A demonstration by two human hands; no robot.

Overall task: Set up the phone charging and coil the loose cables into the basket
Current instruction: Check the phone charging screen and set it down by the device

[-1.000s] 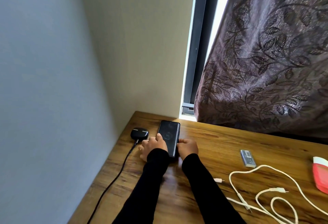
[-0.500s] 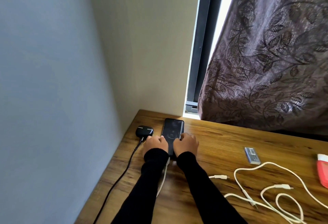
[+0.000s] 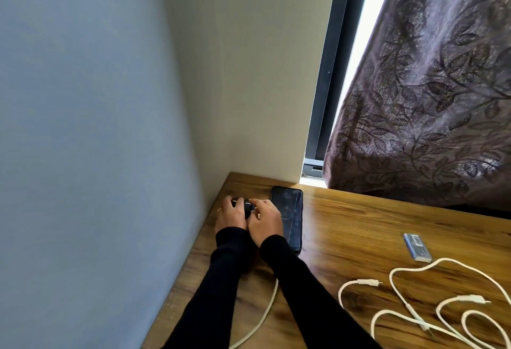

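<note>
Your left hand [image 3: 231,214] and right hand [image 3: 265,220] sit together at the far left corner of the bench [image 3: 359,227], both closed around the small black charger puck [image 3: 243,206]; only a sliver of it shows between your fingers, so the exact grip on each side is hard to read, but both hands are clenched on it. The phone [image 3: 289,217] lies flat, screen up and dark, just right of your right hand, its long side touching or nearly touching your knuckles. A white cable [image 3: 262,318] runs out from between your forearms toward the near bench edge; where its far end goes is hidden under your sleeves. The loose white cables [image 3: 414,318] lie in open loops on the right part of the bench, well apart from the phone, with plug ends showing. A small silver-blue stick [image 3: 417,247] rests just beyond those loops. A patterned curtain [image 3: 428,99] hangs behind the bench.
</note>
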